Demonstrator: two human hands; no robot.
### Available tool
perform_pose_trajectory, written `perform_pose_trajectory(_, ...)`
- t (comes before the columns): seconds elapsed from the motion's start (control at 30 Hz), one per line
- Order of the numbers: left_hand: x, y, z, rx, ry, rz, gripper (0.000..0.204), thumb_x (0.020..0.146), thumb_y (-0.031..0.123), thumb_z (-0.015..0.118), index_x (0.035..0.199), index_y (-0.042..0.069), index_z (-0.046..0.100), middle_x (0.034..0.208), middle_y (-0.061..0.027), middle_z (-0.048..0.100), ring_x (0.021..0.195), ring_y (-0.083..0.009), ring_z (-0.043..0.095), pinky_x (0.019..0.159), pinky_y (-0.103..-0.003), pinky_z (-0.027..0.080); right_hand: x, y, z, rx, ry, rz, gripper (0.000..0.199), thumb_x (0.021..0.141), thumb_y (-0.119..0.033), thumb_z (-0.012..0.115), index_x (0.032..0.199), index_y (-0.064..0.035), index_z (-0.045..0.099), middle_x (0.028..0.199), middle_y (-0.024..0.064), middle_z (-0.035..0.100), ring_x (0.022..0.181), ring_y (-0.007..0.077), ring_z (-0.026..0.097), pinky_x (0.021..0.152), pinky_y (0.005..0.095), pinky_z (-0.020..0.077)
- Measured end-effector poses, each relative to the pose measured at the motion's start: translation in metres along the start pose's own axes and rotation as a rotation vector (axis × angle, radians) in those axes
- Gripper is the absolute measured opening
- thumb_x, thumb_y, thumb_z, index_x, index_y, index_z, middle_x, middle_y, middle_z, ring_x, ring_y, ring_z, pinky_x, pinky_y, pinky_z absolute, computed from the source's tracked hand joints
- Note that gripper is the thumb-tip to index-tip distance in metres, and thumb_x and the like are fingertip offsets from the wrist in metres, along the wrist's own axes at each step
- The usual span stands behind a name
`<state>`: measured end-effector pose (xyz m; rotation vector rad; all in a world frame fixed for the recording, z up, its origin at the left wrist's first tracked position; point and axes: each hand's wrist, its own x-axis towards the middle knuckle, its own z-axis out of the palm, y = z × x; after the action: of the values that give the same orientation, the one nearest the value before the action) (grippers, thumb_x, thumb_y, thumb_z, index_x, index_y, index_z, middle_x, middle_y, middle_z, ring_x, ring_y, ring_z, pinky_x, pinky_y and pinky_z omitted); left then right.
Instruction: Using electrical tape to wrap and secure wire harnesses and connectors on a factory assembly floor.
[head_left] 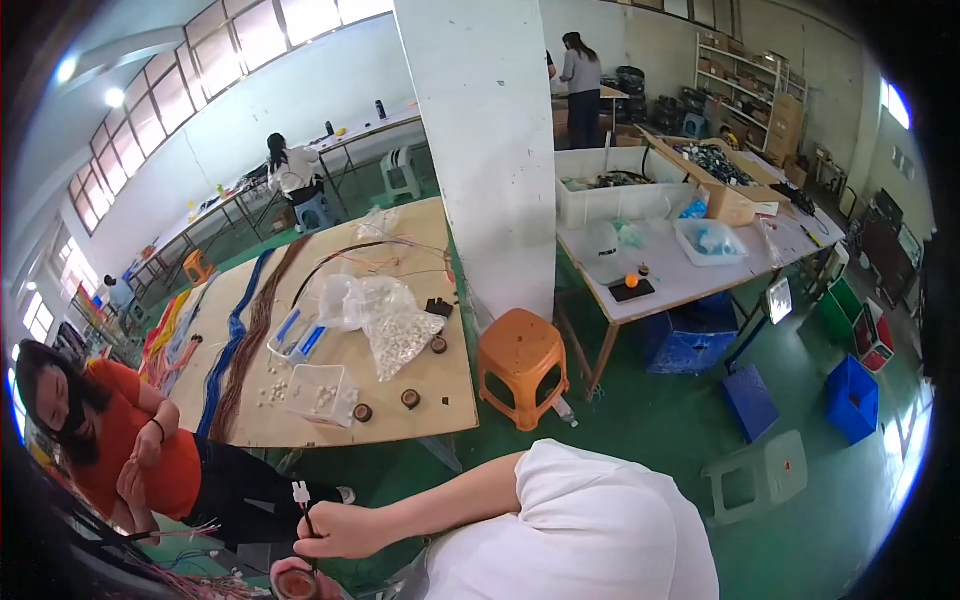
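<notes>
At the bottom edge, my right hand (345, 530) is closed around a dark cable, whose white plastic connector (301, 492) sticks up above the fist. The bare right forearm comes in from a white short sleeve. Just below it, my left hand (279, 568) shows only in part, with fingers curled around a brown tape roll (297, 585). The rest of that hand is cut off by the picture's edge. Left of my hands, thin loose wires (190, 560) in red, white and black spread out. Where the cable's other end lies is hidden.
A wooden table (430, 395) holds blue wire bundles (232, 345), brown wires (262, 325), a bag of white connectors (395, 330), a clear box (318, 395) and tape rolls (411, 399). A person in orange (150, 430) stands at left. An orange stool (521, 365) stands beside a pillar (490, 160).
</notes>
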<state>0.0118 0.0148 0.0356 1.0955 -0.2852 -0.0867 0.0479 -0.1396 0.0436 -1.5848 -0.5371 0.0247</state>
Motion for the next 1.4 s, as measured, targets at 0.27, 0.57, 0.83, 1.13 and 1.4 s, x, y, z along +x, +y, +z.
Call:
perform_pose_trajectory(0.27, -0.037, 0.012, 0.016, 0.137, 0.251, -0.138, 0.032, 0.082, 0.032, 0.052, 0.091, 0.002, 0.057, 0.084, -0.0082, 0.059, 0.083, -0.0167, 0.054, 0.069, -0.026, 0.043, -0.009, -0.008, 0.031, -0.100, -0.157, -0.174, 0.031, 0.078, -0.020, 0.050, 0.056, 0.0021, 0.048, 0.052, 0.0208, 0.042, 0.044, 0.0309, 0.038, 0.044, 0.0359, 0.0341)
perform_pose_trajectory(0.57, -0.094, 0.000, -0.036, 0.528, 0.420, 0.120, 0.010, 0.083, 0.010, 0.051, 0.077, 0.002, 0.052, 0.071, 0.0027, 0.048, 0.066, -0.0052, 0.043, 0.058, -0.018, 0.034, -0.004, -0.006, 0.085, -0.155, -0.418, -0.080, 0.034, 0.078, -0.026, 0.051, 0.060, 0.0039, 0.053, 0.052, 0.0185, 0.049, 0.044, 0.0277, 0.048, 0.044, 0.0347, 0.0375)
perform_pose_trajectory(0.83, -0.120, 0.013, -0.036, 0.557, 0.730, 0.106, 0.020, 0.082, 0.020, 0.056, 0.073, 0.003, 0.049, 0.065, 0.0047, 0.047, 0.056, -0.0013, 0.038, 0.047, -0.015, 0.027, 0.010, 0.001, 0.120, -0.075, -0.662, -0.089, 0.036, 0.079, -0.026, 0.047, 0.060, 0.0040, 0.053, 0.055, 0.0220, 0.049, 0.051, 0.0363, 0.048, 0.049, 0.0387, 0.0393)
perform_pose_trajectory(1.13, -0.088, 0.005, -0.051, 0.941, 0.750, 0.309, 0.019, 0.088, 0.019, 0.045, 0.081, 0.002, 0.047, 0.074, -0.0004, 0.046, 0.064, -0.0059, 0.041, 0.056, -0.019, 0.032, 0.057, 0.023, 0.129, -0.076, -0.786, -0.277, 0.036, 0.080, -0.028, 0.047, 0.060, 0.0015, 0.053, 0.056, 0.0195, 0.049, 0.056, 0.0357, 0.049, 0.051, 0.0404, 0.0388)
perform_pose_trajectory(1.4, -0.026, 0.003, -0.059, 1.338, 0.984, 0.336, 0.006, 0.079, 0.006, 0.052, 0.077, 0.000, 0.051, 0.066, -0.0102, 0.049, 0.057, -0.0202, 0.049, 0.052, -0.026, 0.038, 0.126, 0.057, 0.117, 0.079, -1.011, -0.293, 0.038, 0.082, -0.027, 0.048, 0.061, 0.0036, 0.054, 0.058, 0.0157, 0.053, 0.050, 0.0302, 0.050, 0.048, 0.0361, 0.0389)
